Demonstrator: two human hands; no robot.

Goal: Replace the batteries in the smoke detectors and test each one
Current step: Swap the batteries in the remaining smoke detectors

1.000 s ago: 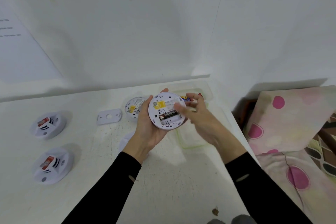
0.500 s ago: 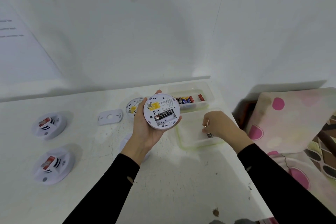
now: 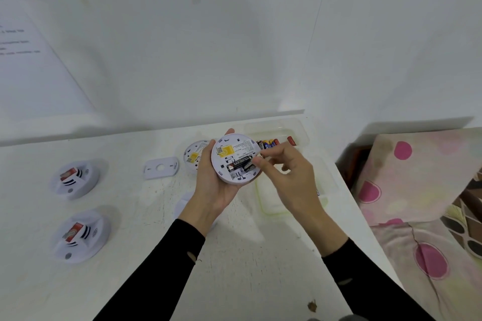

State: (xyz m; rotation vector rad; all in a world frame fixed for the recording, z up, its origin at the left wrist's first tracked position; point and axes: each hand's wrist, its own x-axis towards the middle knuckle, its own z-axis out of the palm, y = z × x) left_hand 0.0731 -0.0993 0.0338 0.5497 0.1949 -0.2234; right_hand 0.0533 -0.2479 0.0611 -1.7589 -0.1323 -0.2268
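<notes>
While left hand [image 3: 214, 190] cups detector [image 3: 233, 145], right hand [image 3: 288, 177] pinches battery [image 3: 248, 166] at its bay, loose batteries [image 3: 270, 143] in clear tub [image 3: 300, 133].

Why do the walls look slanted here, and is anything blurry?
Head view: the wide-angle lens probably leans the wall corner. The light is soft and even, with a faint shadow beside the near-left detector. The small print on the held smoke detector is too blurred to read.
</notes>
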